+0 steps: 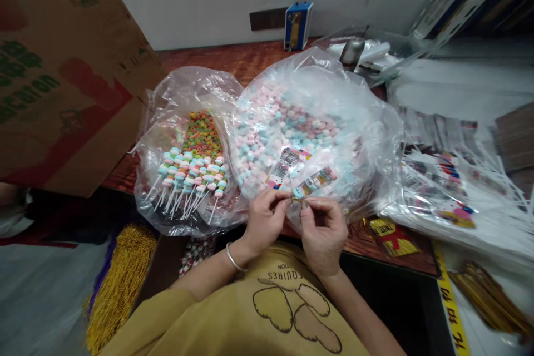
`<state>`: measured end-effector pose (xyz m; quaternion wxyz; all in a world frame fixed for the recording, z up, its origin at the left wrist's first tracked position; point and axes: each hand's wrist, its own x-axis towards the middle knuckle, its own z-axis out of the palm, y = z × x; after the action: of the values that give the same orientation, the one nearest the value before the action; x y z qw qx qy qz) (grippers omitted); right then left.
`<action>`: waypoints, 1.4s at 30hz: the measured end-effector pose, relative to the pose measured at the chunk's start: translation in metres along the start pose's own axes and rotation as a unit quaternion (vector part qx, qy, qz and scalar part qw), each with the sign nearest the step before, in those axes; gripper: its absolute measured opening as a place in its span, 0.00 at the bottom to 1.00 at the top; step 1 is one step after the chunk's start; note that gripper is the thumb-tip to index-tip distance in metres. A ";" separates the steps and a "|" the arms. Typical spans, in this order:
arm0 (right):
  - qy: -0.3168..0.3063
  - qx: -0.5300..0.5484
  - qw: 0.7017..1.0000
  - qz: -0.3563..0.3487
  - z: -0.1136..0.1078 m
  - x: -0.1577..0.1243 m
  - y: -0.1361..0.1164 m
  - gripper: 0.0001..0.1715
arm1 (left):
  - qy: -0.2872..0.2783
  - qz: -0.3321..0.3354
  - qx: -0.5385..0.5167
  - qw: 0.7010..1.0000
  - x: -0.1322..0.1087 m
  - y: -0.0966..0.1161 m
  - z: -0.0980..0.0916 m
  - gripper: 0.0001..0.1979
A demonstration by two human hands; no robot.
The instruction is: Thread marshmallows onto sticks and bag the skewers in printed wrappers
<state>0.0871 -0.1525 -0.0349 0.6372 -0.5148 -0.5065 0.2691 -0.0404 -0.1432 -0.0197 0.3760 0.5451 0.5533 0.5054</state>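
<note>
My left hand (263,216), with a bracelet at its wrist, is closed in a pinch at the front edge of a large clear plastic bag. My right hand (324,233) pinches just beside it. Between the fingertips of both is a short gold twist tie (296,199), close against a pale blue candy (297,192) at the end of a printed clear wrapper (317,181). A second printed wrapper (287,162) lies behind, over the bag. Pink, white and blue candies (267,117) fill that large bag.
To the left, another clear bag holds candy skewers on white sticks (194,175) and small colourful ring candies (203,133). A cardboard box (54,83) stands beyond it. Printed wrappers (438,189) are stacked right, near a gold packet (392,236). A blue device (297,26) stands against the wall.
</note>
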 end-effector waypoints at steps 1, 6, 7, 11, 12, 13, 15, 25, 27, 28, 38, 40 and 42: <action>-0.001 0.009 1.000 0.030 0.002 0.001 0.002 0.06 | -0.004 -0.070 -0.075 0.995 0.002 0.000 0.003 0.06; -0.030 0.142 0.966 0.216 0.009 0.006 0.012 0.17 | -0.044 -0.285 -0.401 0.870 0.011 0.003 0.014 0.22; -0.042 0.168 0.956 0.236 0.009 0.008 0.013 0.19 | -0.052 -0.296 -0.431 0.851 0.012 0.004 0.015 0.23; -0.118 0.155 0.954 0.230 0.001 0.014 0.017 0.19 | -0.061 -0.305 -0.478 0.822 0.012 0.007 0.013 0.20; -0.135 0.143 0.955 0.222 -0.001 0.016 0.018 0.19 | -0.063 -0.305 -0.481 0.819 0.012 0.006 0.013 0.19; -0.152 0.138 0.954 0.220 -0.004 0.017 0.018 0.19 | -0.067 -0.305 -0.484 0.818 0.012 0.006 0.012 0.18; -0.185 0.142 0.945 0.229 -0.008 0.019 0.019 0.20 | -0.075 -0.305 -0.488 0.815 0.011 0.004 0.010 0.16; -0.162 0.135 0.950 0.228 -0.005 0.022 0.008 0.16 | -0.070 -0.212 -0.336 0.915 0.005 -0.008 0.013 0.19; -0.153 0.131 0.954 0.222 -0.007 0.023 0.007 0.15 | -0.059 -0.066 -0.164 0.982 0.004 -0.013 0.009 0.13; -0.151 0.124 0.957 0.215 -0.008 0.023 0.006 0.15 | -0.054 0.024 -0.068 0.996 0.004 -0.015 0.007 0.10; -0.151 0.067 0.968 0.187 -0.002 0.018 -0.005 0.16 | 0.029 0.183 0.127 0.974 0.006 -0.017 0.007 0.06; -0.147 0.067 0.971 0.177 0.002 0.018 -0.005 0.16 | 0.009 0.082 0.014 0.997 0.005 -0.018 0.010 0.08; -0.147 0.083 0.970 0.174 0.003 0.017 -0.001 0.15 | -0.027 -0.031 -0.134 0.990 0.002 -0.021 0.015 0.13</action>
<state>0.0902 -0.1369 -0.0275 0.5395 -0.4952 -0.4735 0.4894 -0.0308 -0.1368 -0.0425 0.4759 0.4853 0.4869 0.5486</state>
